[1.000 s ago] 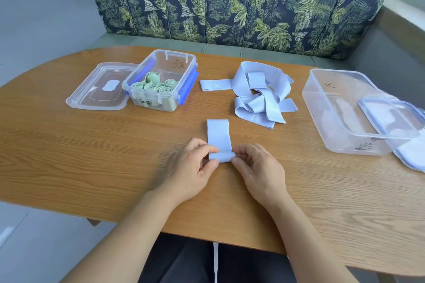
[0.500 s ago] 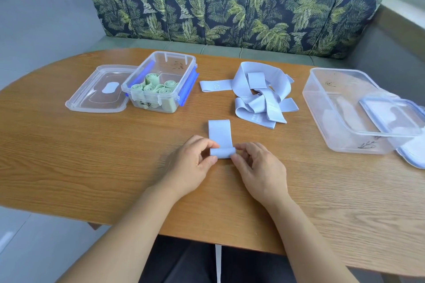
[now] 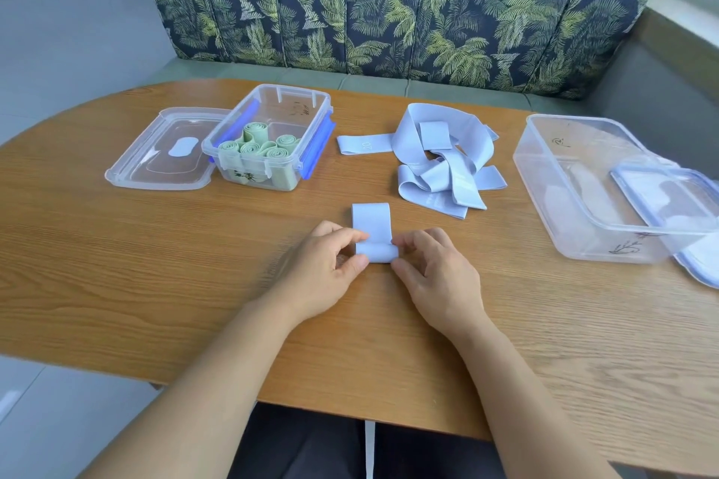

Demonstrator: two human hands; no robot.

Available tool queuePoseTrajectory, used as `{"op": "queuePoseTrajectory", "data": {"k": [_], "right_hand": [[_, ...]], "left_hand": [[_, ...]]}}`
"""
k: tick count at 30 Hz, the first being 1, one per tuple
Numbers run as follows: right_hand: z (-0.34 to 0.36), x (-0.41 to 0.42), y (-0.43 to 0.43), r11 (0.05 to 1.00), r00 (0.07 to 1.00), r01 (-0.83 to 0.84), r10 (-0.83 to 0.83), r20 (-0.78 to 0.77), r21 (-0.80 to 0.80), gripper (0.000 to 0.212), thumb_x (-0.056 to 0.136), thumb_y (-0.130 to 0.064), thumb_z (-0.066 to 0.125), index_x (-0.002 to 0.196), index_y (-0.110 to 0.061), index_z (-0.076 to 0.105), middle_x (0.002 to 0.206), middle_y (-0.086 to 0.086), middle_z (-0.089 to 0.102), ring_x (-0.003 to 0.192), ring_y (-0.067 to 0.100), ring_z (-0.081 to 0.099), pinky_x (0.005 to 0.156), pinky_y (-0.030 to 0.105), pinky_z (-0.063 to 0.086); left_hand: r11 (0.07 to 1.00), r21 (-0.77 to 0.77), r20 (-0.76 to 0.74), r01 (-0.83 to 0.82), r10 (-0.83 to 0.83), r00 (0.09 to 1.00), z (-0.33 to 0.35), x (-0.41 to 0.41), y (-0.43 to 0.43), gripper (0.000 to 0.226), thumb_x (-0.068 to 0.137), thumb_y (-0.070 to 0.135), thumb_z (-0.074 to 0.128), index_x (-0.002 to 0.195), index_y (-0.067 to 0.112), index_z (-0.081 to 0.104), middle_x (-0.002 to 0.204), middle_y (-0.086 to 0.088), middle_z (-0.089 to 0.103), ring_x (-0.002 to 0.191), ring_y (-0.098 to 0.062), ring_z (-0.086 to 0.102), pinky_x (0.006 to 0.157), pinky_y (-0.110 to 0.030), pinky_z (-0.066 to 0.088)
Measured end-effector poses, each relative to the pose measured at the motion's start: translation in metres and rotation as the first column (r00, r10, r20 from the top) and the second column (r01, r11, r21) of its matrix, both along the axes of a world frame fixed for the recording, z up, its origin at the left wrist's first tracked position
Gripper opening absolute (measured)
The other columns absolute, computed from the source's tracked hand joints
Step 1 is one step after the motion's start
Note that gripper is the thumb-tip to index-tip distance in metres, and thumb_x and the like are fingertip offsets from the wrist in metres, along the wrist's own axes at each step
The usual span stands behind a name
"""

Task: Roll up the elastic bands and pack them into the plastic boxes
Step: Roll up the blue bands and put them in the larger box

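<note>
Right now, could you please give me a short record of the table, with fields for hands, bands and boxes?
Left hand: pinches the rolled end of the blue band
Right hand: pinches the same roll's other side
Loose bands: blue pile, unrolled, on the table
Small box: open, holds green rolls; lid beside it
Large box: open, no rolls visible

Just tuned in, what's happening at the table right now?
A person is rolling up a light blue band on the table: left hand and right hand pinch the rolled near end, the rest lies flat. More blue bands sit loose in a pile behind. The small box holds green rolls; the large box shows none.
</note>
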State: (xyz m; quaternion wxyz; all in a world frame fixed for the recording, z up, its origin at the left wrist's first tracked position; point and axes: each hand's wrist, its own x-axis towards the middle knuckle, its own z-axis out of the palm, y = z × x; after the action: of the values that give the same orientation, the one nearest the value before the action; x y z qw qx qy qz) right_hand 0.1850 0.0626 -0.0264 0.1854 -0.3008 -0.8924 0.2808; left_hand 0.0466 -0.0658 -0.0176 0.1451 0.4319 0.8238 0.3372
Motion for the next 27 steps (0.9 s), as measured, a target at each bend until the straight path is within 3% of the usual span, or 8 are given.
{"op": "queuePoseTrajectory", "data": {"k": [3, 7, 14, 22, 27], "right_hand": [[0.000, -0.001, 0.001, 1.000, 1.000, 0.006, -0.006, 0.012, 0.011, 0.024, 0.090, -0.038, 0.059, 0.114, -0.036, 0.060, 0.103, -0.016, 0.052, 0.076, 0.000, 0.049, 0.068, 0.027, 0.042], [0.000, -0.002, 0.000, 1.000, 1.000, 0.016, -0.017, 0.017, 0.024, 0.027, 0.091, -0.040, 0.056, 0.117, -0.037, 0.060, 0.104, -0.015, 0.052, 0.080, 0.003, 0.054, 0.070, 0.028, 0.045], [0.004, -0.003, 0.000, 0.999, 1.000, 0.009, -0.010, -0.028, -0.034, 0.038, 0.085, -0.032, 0.064, 0.120, -0.042, 0.053, 0.100, -0.020, 0.054, 0.072, 0.000, 0.052, 0.071, 0.026, 0.045], [0.004, -0.011, 0.008, 0.999, 1.000, 0.011, -0.012, -0.009, -0.036, 0.023, 0.086, -0.032, 0.063, 0.108, -0.037, 0.059, 0.094, -0.018, 0.056, 0.072, -0.008, 0.051, 0.063, 0.016, 0.036], [0.002, -0.012, 0.010, 0.999, 1.000, 0.008, -0.009, -0.015, -0.031, 0.020, 0.088, -0.034, 0.062, 0.107, -0.038, 0.059, 0.092, -0.018, 0.056, 0.073, -0.008, 0.051, 0.063, 0.019, 0.038]], "left_hand": [[0.997, 0.068, 0.026, -0.040, 0.038, 0.999, 0.000, 0.004, -0.001, 0.040, 0.082, 0.030, 0.070, 0.116, 0.043, 0.052, 0.107, 0.020, 0.052, 0.057, 0.003, 0.049, 0.068, -0.023, 0.043], [0.996, 0.050, 0.008, -0.075, 0.074, 0.997, 0.000, 0.006, 0.001, 0.029, 0.084, 0.024, 0.067, 0.098, 0.046, 0.054, 0.104, 0.020, 0.054, 0.059, 0.010, 0.050, 0.061, -0.019, 0.035], [0.996, 0.029, 0.037, -0.088, 0.087, 0.996, -0.002, -0.002, 0.006, 0.020, 0.088, 0.030, 0.063, 0.106, 0.039, 0.061, 0.099, 0.017, 0.053, 0.059, 0.007, 0.047, 0.064, -0.020, 0.037], [0.995, 0.022, 0.008, -0.099, 0.099, 0.995, -0.003, -0.004, 0.009, 0.024, 0.091, 0.033, 0.058, 0.115, 0.038, 0.061, 0.102, 0.016, 0.054, 0.062, 0.006, 0.047, 0.065, -0.019, 0.036], [0.992, 0.083, -0.007, -0.099, 0.100, 0.995, -0.003, 0.001, 0.005, 0.039, 0.085, 0.028, 0.067, 0.118, 0.042, 0.053, 0.103, 0.021, 0.051, 0.058, 0.008, 0.050, 0.062, -0.018, 0.036]]}}
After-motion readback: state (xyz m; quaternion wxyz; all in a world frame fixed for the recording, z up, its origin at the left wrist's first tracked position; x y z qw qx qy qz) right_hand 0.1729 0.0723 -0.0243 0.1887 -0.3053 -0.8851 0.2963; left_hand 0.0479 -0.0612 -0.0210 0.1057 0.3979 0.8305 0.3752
